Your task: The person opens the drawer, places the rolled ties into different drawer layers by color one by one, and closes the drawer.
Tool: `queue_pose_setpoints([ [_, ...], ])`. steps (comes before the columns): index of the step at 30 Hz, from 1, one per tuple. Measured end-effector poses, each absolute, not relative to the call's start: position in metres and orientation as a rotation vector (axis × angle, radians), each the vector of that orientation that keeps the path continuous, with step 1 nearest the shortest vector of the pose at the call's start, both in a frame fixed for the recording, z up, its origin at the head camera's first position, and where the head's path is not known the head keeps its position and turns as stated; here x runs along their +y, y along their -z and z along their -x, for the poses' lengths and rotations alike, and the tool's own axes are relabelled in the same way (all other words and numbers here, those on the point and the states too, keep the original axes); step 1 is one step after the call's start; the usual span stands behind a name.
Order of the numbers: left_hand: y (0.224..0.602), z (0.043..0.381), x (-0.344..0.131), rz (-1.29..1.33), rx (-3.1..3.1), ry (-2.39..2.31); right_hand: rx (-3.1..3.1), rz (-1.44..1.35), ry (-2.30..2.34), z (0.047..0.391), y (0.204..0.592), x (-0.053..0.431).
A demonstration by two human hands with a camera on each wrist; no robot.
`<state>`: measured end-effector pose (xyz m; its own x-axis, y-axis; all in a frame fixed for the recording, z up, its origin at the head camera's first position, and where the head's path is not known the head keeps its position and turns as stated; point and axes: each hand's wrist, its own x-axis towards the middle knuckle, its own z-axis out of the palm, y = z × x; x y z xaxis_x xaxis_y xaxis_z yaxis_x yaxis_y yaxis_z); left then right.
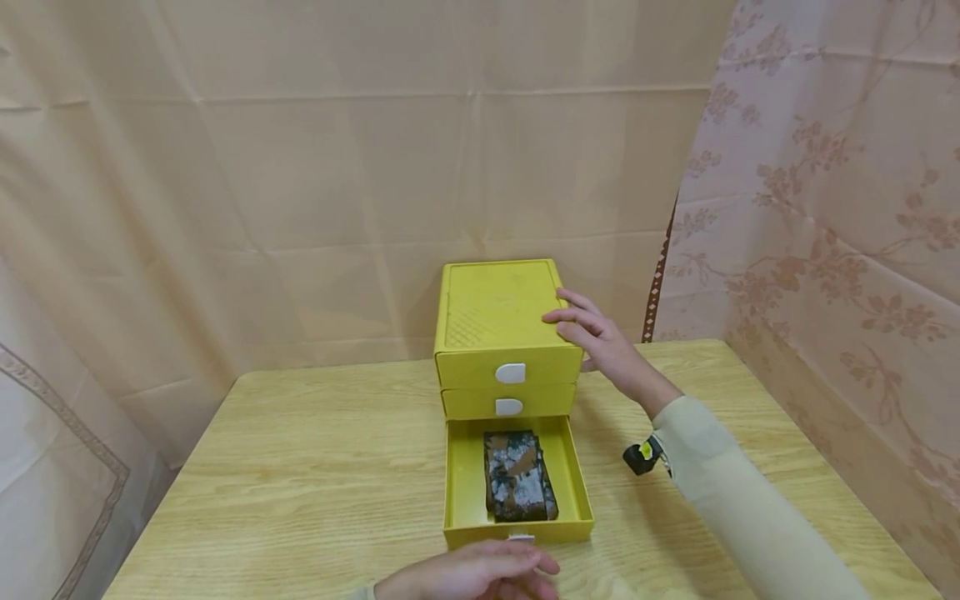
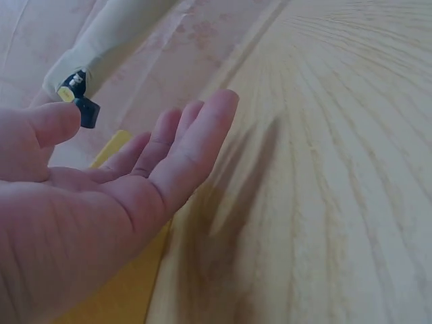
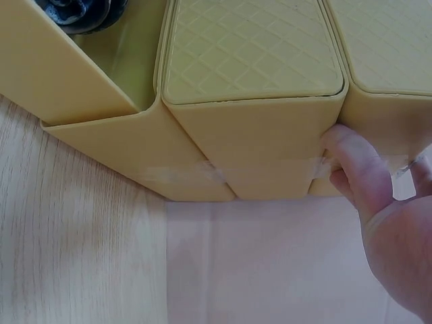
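Observation:
A yellow three-tier drawer unit (image 1: 498, 304) stands at the table's back, white tabs on its drawer fronts. Its bottom drawer (image 1: 583, 487) is pulled out, and in it lies a dark folded bundle (image 1: 516, 475) patterned in black, brown and grey. My right hand (image 1: 603, 346) rests on the unit's upper right edge, fingers over the top; in the right wrist view its thumb (image 3: 364, 158) presses the side by a seam between two tiers. In front of the bottom drawer is my left hand (image 1: 480, 571), palm up with relaxed fingers and nothing held, as the left wrist view shows.
The wood-grain table (image 1: 322, 475) extends to both sides of the unit. Behind it hangs a beige curtain (image 1: 337, 183), with a floral curtain (image 1: 840, 208) along the right. A small black device (image 1: 641, 457) is strapped at my right wrist.

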<state>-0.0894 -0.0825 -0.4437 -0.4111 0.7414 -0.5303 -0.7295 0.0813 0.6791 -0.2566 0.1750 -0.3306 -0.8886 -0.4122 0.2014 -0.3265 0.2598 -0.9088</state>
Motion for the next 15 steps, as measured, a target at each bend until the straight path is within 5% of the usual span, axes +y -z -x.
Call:
queue_pose_setpoints([
  [15,0.46,0.089,-0.084,0.162,1.127,-1.649,2.415,0.722,1.741,0.258,0.334,0.177],
])
